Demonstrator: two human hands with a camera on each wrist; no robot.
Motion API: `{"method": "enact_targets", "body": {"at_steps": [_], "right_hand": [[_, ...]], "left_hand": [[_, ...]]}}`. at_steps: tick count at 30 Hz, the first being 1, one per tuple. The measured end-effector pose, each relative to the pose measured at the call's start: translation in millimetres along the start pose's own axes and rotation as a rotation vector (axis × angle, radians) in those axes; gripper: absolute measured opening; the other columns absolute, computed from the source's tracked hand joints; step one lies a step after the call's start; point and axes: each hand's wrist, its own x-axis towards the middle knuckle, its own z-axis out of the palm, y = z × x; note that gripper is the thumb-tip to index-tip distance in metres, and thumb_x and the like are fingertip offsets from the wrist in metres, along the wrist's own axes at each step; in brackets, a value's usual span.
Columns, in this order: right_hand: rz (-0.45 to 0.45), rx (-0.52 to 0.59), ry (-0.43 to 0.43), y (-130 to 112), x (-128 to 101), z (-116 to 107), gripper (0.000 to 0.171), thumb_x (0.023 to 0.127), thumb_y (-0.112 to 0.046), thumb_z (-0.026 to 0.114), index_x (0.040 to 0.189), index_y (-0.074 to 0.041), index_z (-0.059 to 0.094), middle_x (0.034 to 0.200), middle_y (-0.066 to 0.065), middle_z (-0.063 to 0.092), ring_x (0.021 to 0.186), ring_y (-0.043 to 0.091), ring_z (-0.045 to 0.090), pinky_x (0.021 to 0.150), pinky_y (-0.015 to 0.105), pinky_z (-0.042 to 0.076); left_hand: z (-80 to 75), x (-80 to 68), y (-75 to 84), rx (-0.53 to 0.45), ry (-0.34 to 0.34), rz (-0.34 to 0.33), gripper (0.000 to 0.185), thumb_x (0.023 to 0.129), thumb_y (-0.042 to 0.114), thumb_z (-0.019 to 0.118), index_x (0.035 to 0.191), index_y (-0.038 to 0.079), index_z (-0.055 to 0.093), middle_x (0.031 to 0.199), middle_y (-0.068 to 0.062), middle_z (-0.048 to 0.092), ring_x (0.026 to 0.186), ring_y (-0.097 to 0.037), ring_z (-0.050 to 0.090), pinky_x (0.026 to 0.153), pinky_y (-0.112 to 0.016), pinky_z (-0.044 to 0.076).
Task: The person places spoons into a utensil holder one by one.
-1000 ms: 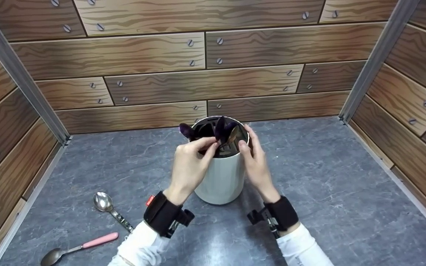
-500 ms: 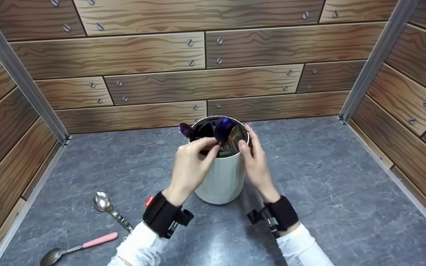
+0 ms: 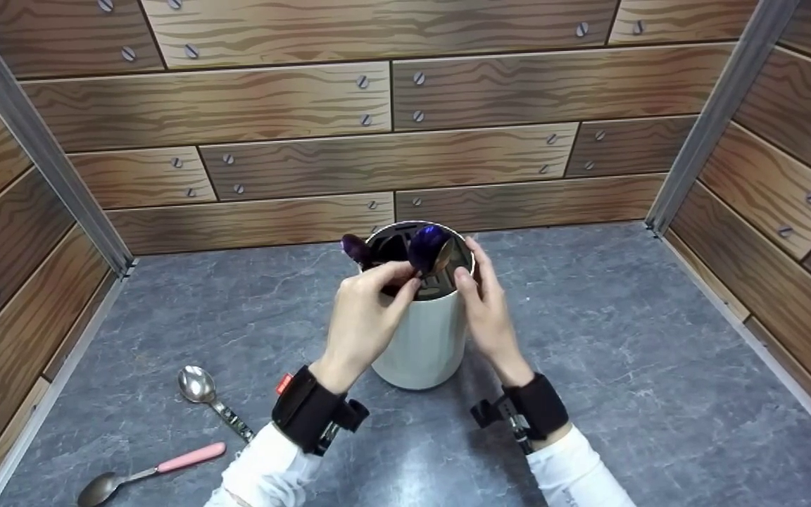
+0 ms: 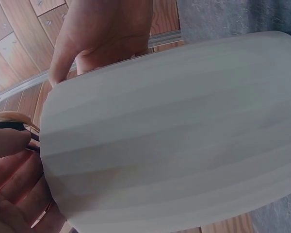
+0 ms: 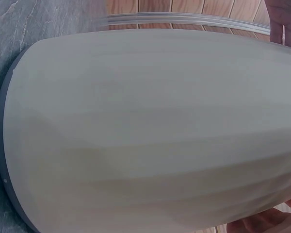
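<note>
A tall white ribbed utensil holder with a dark slotted top stands upright in the middle of the head view. My left hand reaches over its near left rim. Thumb and index finger pinch a spoon with a shiny blue-purple bowl just below that bowl; its handle is hidden. My right hand holds the holder by its right side, thumb at the rim and fingers along the outside. A gold spoon stands beside the blue-purple one. Another purple spoon leans out at the left rim.
A silver spoon with a patterned handle lies on the grey table, its end by my left sleeve. Nearer is a spoon with a pink handle. Wood-patterned walls enclose the back and both sides.
The pinched spoon's bowl has turned from edge-on to facing the camera, showing bright blue. This came between the first two frames; since then both hands stay in place.
</note>
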Motion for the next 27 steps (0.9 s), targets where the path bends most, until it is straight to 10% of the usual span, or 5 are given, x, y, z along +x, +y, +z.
{"method": "enact_targets", "body": {"at_steps": [18,27], "right_hand": [[0.005,-0.011,0.011,-1.2,0.7,-0.6,0.055,0.109,-0.011,0.047,0.162,-0.001,0.034,0.171,0.02,0.035,0.159,0.033,0.036,0.133,0.046,0.029],[-0.001,-0.031,0.008,-0.9,0.2,-1.5,0.056,0.109,-0.013,0.047,0.162,0.001,0.033,0.171,0.022,0.033,0.16,0.035,0.033,0.134,0.048,0.026]], "left_hand": [[-25.9,-24.2,-10.3,-0.025,0.097,0.037,0.021,0.097,0.012,0.074,0.118,0.006,0.078,0.112,-0.007,0.082,0.104,-0.021,0.078,0.096,-0.037,0.062],[-54.9,-52.8,-48.5,0.087,0.118,-0.106,0.02,0.095,0.009,0.075,0.115,0.006,0.079,0.111,-0.007,0.082,0.101,-0.023,0.078,0.093,-0.044,0.063]]}}
